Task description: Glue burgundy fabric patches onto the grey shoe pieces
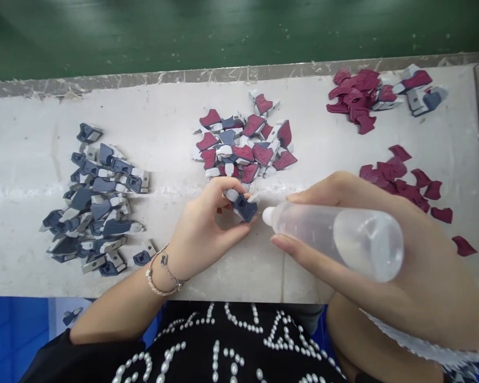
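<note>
Pinched a slate-blue and white moulded plastic part [242, 207] in the curled fingers of the left hand [199, 223], nearly closed on it, just above a scuffed white bench top [24, 159]. Wrapped the right hand [415, 298] around a translucent plastic squeeze bottle [339, 239], fingers firmly closed, its white nozzle [268, 216] pointing at the part and just apart from it. Had a heap of slate-blue parts [96, 205] without maroon at left, a heap of parts already faced with maroon [243, 143] at centre, and flat loose maroon pads [395, 175] still unattached at right.
</note>
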